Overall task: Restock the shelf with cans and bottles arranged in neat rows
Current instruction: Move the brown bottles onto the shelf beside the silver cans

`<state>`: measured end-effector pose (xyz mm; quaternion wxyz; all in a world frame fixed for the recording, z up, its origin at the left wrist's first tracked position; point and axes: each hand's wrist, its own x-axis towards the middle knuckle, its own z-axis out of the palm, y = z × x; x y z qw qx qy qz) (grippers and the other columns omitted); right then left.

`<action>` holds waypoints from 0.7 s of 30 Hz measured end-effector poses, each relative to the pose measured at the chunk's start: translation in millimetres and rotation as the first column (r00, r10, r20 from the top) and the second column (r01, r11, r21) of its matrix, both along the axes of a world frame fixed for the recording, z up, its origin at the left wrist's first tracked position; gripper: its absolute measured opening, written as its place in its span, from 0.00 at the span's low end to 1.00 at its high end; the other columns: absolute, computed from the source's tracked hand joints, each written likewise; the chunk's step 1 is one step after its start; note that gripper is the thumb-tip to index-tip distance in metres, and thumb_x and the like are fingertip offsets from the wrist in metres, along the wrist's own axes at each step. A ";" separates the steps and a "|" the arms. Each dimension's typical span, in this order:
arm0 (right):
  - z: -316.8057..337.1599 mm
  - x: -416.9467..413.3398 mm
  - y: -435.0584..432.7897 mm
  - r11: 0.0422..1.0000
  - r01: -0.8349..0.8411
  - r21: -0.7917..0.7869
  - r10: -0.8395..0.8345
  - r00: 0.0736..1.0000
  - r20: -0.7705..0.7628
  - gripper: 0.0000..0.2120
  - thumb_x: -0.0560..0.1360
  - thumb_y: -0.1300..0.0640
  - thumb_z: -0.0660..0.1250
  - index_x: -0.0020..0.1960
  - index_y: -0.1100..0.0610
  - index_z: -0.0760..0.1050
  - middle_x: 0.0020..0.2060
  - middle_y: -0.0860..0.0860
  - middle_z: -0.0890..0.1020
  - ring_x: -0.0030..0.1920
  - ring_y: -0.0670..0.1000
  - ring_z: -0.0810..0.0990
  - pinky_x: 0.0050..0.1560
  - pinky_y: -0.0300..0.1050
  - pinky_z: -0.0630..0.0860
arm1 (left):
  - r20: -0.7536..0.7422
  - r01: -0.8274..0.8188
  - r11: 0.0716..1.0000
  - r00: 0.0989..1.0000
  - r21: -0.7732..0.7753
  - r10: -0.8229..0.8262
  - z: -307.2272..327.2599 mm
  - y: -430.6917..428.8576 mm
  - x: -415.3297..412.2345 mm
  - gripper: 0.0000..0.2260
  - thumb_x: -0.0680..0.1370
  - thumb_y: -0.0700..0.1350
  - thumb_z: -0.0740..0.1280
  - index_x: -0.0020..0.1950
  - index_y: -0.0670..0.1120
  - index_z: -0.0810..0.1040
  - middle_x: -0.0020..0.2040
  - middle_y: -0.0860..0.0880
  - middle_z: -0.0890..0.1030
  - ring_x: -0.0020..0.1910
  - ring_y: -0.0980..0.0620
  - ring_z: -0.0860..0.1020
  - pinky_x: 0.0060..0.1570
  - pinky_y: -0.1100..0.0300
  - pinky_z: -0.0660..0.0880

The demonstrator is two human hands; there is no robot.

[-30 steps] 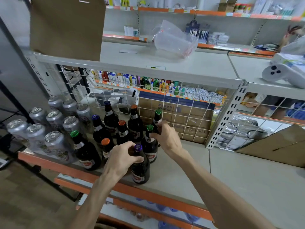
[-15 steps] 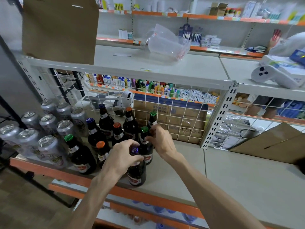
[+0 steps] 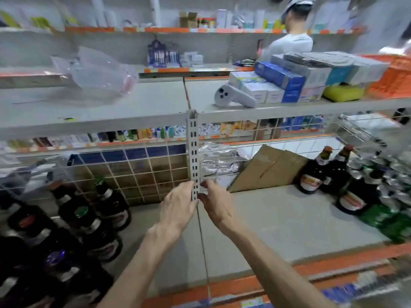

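— What can we hardly make out?
— The dark bottles [image 3: 111, 207] on the lower shelf [image 3: 278, 218] blur at left and run off the edge; cans [image 3: 398, 172] at far right smear together.
— Our hands?
— Our left hand [image 3: 178, 210] and right hand [image 3: 216, 206] hang empty, fingers loose, beside the slotted upright [image 3: 193, 152].
— Containers?
— A clear plastic bag [image 3: 100, 72] on the upper shelf [image 3: 133, 103]; we cannot tell its contents.

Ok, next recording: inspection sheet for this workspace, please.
Surface: grey shelf with an orange front edge.
Job's things: dark bottles in rows at left; more bottles and blurred cans at right.
Clutter: cardboard sheet propped at the back; plastic bag on the upper shelf.
Hands: left hand and right hand empty, by the shelf upright.
Cables: nothing seen.
Surroundings: person in the next aisle.
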<state>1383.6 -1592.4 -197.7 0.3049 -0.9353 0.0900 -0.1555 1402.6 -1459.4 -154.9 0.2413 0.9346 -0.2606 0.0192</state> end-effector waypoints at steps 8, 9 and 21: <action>20.1 -108.9 -231.5 0.902 0.433 -0.004 -0.433 0.901 0.020 0.10 0.77 0.55 0.66 0.57 0.57 0.74 0.52 0.56 0.82 0.55 0.59 0.79 0.50 0.52 0.76 | -0.085 0.337 0.940 0.940 0.057 -0.332 -13.0 -247.5 -36.6 0.23 0.79 0.49 0.67 0.73 0.48 0.69 0.69 0.46 0.75 0.67 0.44 0.75 0.63 0.52 0.72; 24.4 -121.0 -256.2 0.885 0.464 -0.018 -0.464 0.886 0.027 0.09 0.78 0.55 0.66 0.56 0.57 0.74 0.51 0.56 0.82 0.54 0.59 0.79 0.48 0.51 0.75 | -0.084 0.361 0.931 0.930 0.051 -0.357 -11.1 -276.6 -43.4 0.22 0.79 0.49 0.67 0.73 0.48 0.69 0.68 0.46 0.76 0.66 0.43 0.75 0.61 0.52 0.72; 35.9 -177.5 -440.4 0.710 0.702 0.064 -0.705 0.708 0.043 0.21 0.77 0.55 0.70 0.66 0.59 0.69 0.60 0.57 0.75 0.62 0.59 0.72 0.61 0.50 0.69 | -0.187 0.240 0.947 0.941 -0.215 -0.281 -16.5 -471.6 -34.7 0.18 0.79 0.43 0.69 0.67 0.45 0.71 0.62 0.45 0.76 0.61 0.43 0.77 0.52 0.56 0.71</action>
